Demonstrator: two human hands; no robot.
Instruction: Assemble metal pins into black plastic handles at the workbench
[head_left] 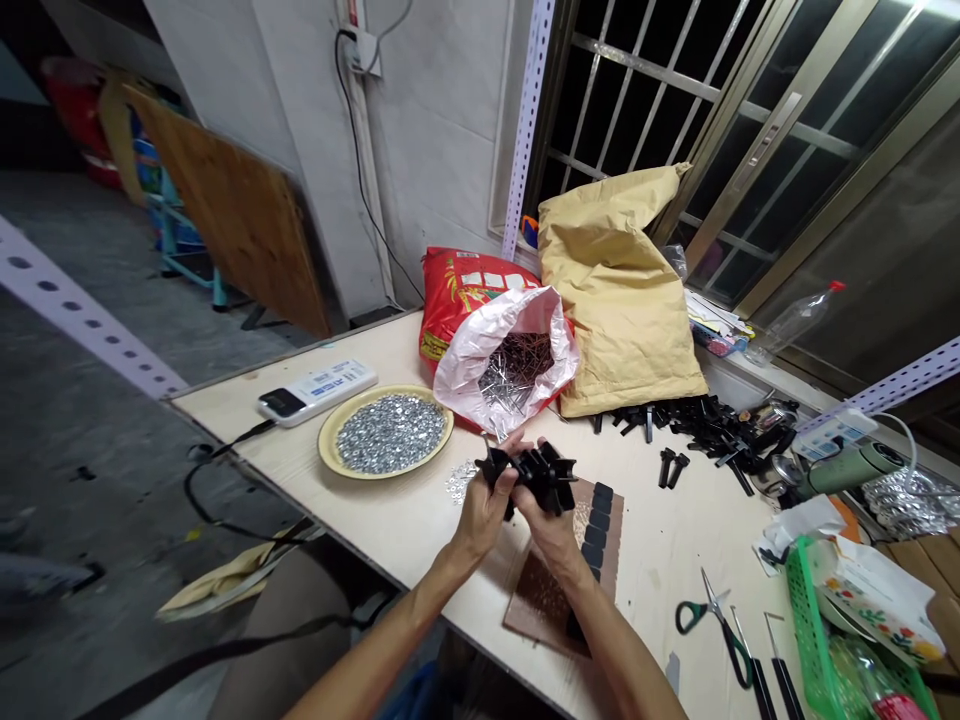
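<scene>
My left hand (484, 510) and my right hand (551, 520) both grip a cluster of black plastic parts (538, 478) with several radiating fins, just above the wooden table top (660, 570). The cluster partly hides my fingers. Below my hands lies a brown board (544, 600) with a row of black pads along one edge. Nearest my left hand are a few loose silver washers (460, 480). Behind them, a yellow plate (390, 433) holds a heap of silver washers. A white plastic bag (510, 370) of metal nails stands open just beyond my hands.
Loose black plastic bolts (705, 425) lie in a pile at the table's back, before a kraft paper sack (619, 290) and a red sack (469, 300). Scissors (712, 625) and a green basket (814, 640) sit front right. The table's left edge (300, 490) drops to the floor.
</scene>
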